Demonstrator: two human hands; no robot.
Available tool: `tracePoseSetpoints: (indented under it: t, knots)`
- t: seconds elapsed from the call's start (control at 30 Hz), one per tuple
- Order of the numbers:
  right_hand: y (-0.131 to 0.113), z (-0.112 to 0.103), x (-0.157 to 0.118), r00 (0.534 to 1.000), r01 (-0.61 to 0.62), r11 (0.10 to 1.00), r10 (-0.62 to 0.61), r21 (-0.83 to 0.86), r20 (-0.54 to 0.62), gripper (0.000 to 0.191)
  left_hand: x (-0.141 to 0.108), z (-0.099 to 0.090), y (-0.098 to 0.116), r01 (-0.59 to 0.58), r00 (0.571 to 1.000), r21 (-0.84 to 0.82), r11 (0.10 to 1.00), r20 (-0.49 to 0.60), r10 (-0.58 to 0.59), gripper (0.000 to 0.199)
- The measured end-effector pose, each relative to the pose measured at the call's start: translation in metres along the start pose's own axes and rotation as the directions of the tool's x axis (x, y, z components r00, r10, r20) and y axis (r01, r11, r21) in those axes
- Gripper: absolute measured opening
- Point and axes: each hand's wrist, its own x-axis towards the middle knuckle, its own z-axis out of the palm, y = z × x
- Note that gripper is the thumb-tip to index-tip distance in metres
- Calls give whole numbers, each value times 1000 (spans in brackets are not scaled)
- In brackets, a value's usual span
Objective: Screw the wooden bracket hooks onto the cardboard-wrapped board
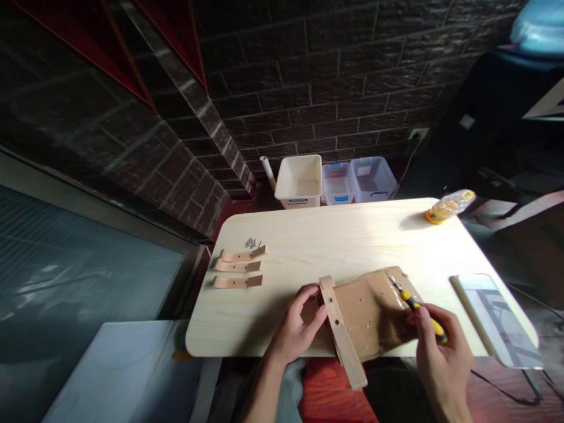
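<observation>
My left hand (297, 326) grips a curved wooden piece (341, 335) with two holes in it, thumb on its near face and fingers at its far side. A screw head seems to sit in the upper hole. The piece lies across the left edge of a brown cardboard slab (368, 311) wrapped in tape and dotted with small holes. In my right hand (443, 346) is a screwdriver (412, 302) with a yellow and black handle, its tip pointing to the slab's far right corner. Whether the tip touches the slab I cannot tell.
Three similar wooden pieces (238, 266) lie at the left of the table (317, 235), with several screws (251, 242) behind them. A clear bottle with yellow ends (449, 207) stands at the back right, a phone-like flat slab (496, 317) at the right. Bins (299, 179) stand beyond.
</observation>
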Motion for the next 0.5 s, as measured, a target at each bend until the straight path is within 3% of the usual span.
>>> tracePoseSetpoints:
  t: [0.23,0.5]
  knots:
    - [1,-1,0,1000,-6,999,6,-37,0,38,-4,0,-6,54,999,-7,999,-8,-54,47]
    - [2,1,-3,999,31,998,-30,-62,14,39,-12,-3,-10,68,996,9,998,54,-68,58]
